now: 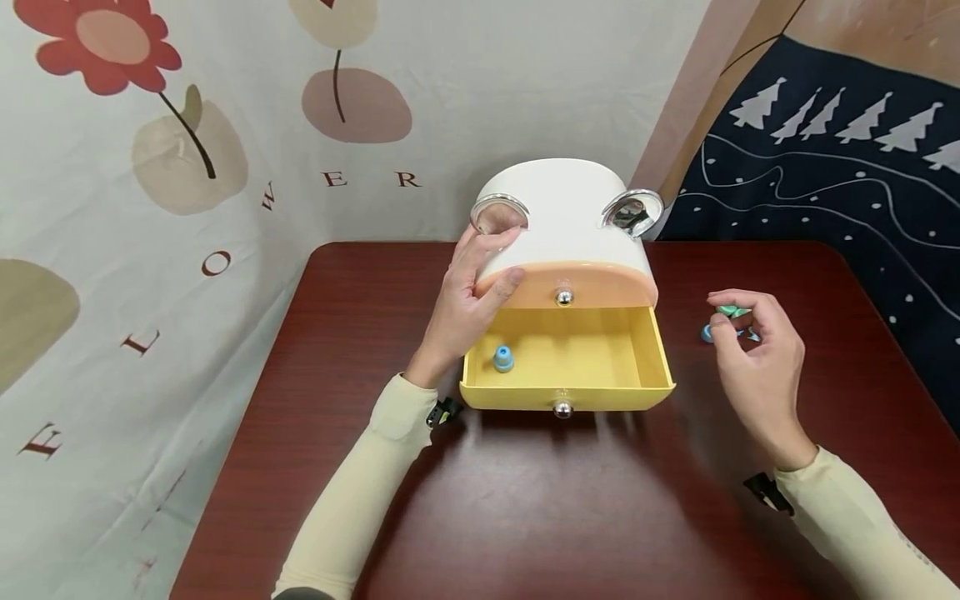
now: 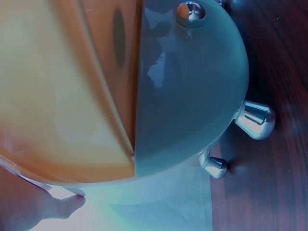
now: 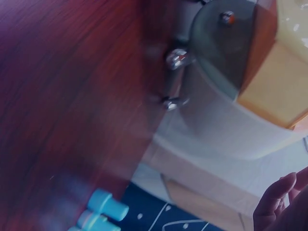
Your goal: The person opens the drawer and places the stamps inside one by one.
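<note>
My left hand (image 1: 465, 292) rests against the left front of a small rounded white drawer cabinet (image 1: 562, 196), thumb on the orange upper front and fingers by the silver-rimmed left ear. Its yellow lower drawer (image 1: 645, 350) is pulled out, with one small blue stepped peg-like piece (image 1: 503, 358) standing inside on the left. To the right of the drawer, my right hand (image 1: 761, 358) hovers with fingers loosely bent and thumb apart from them. Small blue and green pieces (image 1: 707, 333) lie behind it, partly hidden. The right wrist view shows similar blue pieces (image 3: 103, 204) on the table, apart from the fingers (image 3: 276, 195).
The cabinet stands toward the back of a dark red wooden table (image 1: 570, 508) on silver feet (image 2: 257, 120). Round silver knobs (image 1: 563, 409) project from the drawer fronts. A printed cloth (image 1: 247, 142) hangs behind, and a dark tree-patterned cloth (image 1: 825, 183) is at the right.
</note>
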